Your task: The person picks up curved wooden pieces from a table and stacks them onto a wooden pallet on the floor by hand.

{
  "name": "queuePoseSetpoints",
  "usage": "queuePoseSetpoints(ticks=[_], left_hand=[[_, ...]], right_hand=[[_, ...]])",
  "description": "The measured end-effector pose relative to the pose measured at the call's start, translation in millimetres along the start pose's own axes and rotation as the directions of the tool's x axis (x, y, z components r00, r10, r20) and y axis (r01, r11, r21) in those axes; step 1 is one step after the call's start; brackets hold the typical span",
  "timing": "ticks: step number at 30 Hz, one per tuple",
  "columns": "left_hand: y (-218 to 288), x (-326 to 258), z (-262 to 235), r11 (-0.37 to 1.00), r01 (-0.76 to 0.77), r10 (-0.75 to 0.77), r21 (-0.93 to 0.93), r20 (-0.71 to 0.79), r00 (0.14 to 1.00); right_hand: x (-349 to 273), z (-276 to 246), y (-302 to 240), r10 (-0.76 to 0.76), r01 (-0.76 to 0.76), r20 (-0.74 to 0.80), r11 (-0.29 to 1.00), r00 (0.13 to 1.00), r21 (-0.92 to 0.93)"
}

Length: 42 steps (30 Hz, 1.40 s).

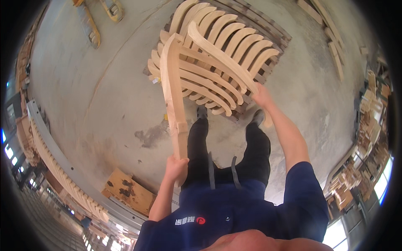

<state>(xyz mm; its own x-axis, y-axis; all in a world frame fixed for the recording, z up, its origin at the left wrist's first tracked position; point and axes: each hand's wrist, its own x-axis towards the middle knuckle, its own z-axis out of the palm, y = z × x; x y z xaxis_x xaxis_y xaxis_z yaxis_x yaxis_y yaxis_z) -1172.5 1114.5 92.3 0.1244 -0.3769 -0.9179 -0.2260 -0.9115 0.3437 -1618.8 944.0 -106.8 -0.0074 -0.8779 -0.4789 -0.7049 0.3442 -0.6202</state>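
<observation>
The far side of the left hand [176, 168] is hidden, and its individual fingers are hard to make out. The fingers of the right hand [262, 96] are likewise indistinct. The view does not show whether the upper ends of the left timber [172, 79] and the right timber [222, 58] touch the stack [242, 33] beneath them. The shoes [202, 112] are partly visible. Yellow metal forks [90, 29] are cut off by the upper edge.

Both timbers are pale, smooth wood. The left timber is long and gently bowed, with a raised block on its lower part; the right timber curves at its upper end. The stack consists of similar curved parts in spaced rows on a dark slatted pallet [284, 39], which lies on a grey, stained floor [125, 92].

The left forearm is bent close to the body; the left fingers close around the lower end of the left timber. The right arm extends forward, with the fingers closed on the right timber near its lower part.
</observation>
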Motion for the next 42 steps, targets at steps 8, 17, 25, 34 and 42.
queuePoseSetpoints(ticks=[8,17,25,34,42], left_hand=[[-4,2,68,0.996,0.066,-0.080,-0.061,-0.259,0.963],[22,42,177,0.905,0.156,-0.253,-0.396,-0.205,0.946],[75,74,210,0.952,0.139,-0.184,-0.272,-0.145,0.972],[144,166,305,0.985,-0.027,-0.002,-0.171,-0.167,0.986],[150,198,293,0.894,-0.421,0.399,0.153,0.154,0.904]], right_hand=[[168,32,8,-0.046,0.054,0.187,0.998,0.981,-0.041],[237,80,78,0.053,0.097,0.370,0.922,0.928,-0.374],[218,73,89,0.072,-0.049,0.146,0.986,0.987,-0.157],[51,36,-70,0.091,-0.198,0.299,0.915,0.950,0.350],[160,13,-42,0.019,-0.041,0.088,0.965,0.996,0.259]])
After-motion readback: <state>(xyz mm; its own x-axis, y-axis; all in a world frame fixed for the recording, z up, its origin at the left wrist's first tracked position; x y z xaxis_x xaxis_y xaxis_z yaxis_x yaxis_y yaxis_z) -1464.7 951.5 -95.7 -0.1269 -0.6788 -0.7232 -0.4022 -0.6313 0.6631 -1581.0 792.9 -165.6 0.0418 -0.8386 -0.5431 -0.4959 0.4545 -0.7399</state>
